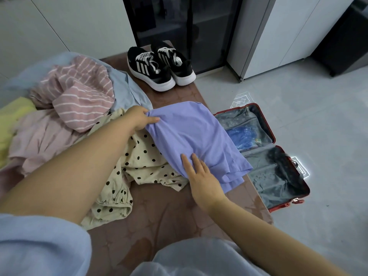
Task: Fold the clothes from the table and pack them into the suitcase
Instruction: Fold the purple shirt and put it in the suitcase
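Note:
A lilac garment (195, 134) lies partly folded on the brown table (159, 226), its right side hanging over the table's edge. My left hand (140, 119) pinches its upper left edge. My right hand (201, 176) rests flat on its lower part, fingers straight. Under it lies a cream polka-dot garment (129, 172). To the left is a heap: a pink striped garment (79, 92), a pale pink one (39, 140), a light blue one (127, 86) and a yellow one (12, 118). The red suitcase (286, 207) lies open on the floor to the right of the table.
A pair of black-and-white sneakers (159, 66) stands at the table's far end. Inside the suitcase are a blue bag (242, 138) and a dark item (282, 162). A dark glass cabinet (183, 26) and white cupboards (278, 36) stand behind. Grey floor tiles (318, 116) spread to the right.

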Demonstrator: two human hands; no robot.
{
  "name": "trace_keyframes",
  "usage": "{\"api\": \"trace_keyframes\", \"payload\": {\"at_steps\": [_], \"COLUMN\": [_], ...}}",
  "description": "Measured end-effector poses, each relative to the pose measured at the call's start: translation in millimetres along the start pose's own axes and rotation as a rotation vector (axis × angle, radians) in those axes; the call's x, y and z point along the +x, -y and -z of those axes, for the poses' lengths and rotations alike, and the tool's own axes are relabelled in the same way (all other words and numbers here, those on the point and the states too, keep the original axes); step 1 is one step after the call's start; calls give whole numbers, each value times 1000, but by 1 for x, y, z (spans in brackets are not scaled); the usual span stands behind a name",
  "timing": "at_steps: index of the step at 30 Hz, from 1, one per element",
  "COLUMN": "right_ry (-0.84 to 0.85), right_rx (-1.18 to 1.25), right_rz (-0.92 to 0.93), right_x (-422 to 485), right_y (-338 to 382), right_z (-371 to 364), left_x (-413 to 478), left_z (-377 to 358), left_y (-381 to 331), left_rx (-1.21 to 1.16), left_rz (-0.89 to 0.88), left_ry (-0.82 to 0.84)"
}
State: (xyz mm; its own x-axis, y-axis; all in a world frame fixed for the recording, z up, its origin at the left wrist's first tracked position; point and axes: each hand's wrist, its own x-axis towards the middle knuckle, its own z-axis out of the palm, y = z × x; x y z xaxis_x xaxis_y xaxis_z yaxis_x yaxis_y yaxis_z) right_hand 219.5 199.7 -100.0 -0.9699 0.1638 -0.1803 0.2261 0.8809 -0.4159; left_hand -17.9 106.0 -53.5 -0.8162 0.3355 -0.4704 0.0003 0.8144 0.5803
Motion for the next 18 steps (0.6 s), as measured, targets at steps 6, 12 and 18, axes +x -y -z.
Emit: {"api": "trace_keyframes", "payload": {"at_steps": [6,12,18], "right_ry": [-75,286,-36], "right_rx": [110,232,231], "right_rz": [134,222,-57], "right_x": [-26,-14,74], "right_y": [18,20,-28], "right_z": [26,17,60], "left_x": [-2,-7,-5], "left_z": [2,-23,-19], "left_y": [-1,14,15], "left_rx": [-610,-491,-352], "left_rz": [202,179,46], "left_ry": [111,-69,-209]}}
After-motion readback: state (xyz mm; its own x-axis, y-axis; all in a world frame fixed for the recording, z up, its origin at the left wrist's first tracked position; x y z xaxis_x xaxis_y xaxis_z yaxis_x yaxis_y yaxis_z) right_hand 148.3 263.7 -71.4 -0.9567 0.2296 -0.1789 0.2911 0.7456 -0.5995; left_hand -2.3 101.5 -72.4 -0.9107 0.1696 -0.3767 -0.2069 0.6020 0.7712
